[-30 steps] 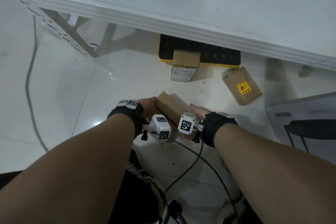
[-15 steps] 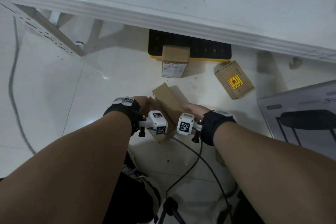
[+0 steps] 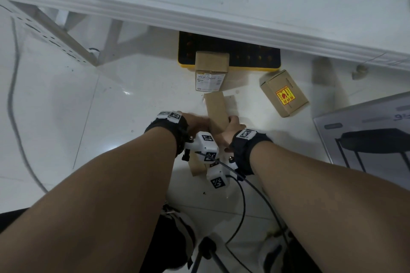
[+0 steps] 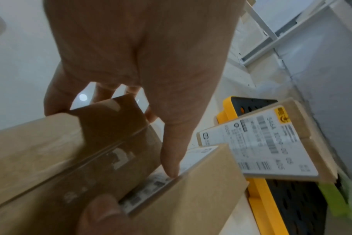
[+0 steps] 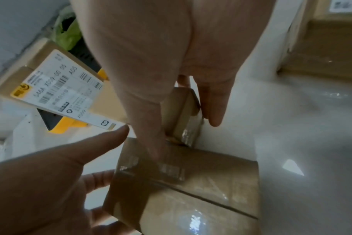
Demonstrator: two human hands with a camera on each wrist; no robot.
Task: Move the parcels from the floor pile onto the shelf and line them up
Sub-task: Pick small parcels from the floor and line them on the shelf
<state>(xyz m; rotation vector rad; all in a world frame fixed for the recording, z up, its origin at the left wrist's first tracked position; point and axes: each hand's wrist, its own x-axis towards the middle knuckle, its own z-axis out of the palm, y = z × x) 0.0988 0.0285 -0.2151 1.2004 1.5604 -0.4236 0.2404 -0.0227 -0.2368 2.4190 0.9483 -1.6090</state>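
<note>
Both hands clamp long parcel (image 3: 216, 109) off floor: left hand (image 3: 196, 121) fingers curl round left side, right hand (image 3: 233, 124) pinches right edge. Advice: squeeze evenly, keep level, lift clear of labelled parcel (image 3: 211, 71) beyond.

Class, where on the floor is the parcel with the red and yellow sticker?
In the head view, the stickered parcel lies on the floor at upper right, just right of the black-and-yellow tray and ahead of the right hand.

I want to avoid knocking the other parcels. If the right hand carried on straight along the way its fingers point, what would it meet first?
Probably the labelled parcel propped on the yellow-edged tray. The right hand, gripping the held parcel, points roughly at it, though depth is unclear.
</note>
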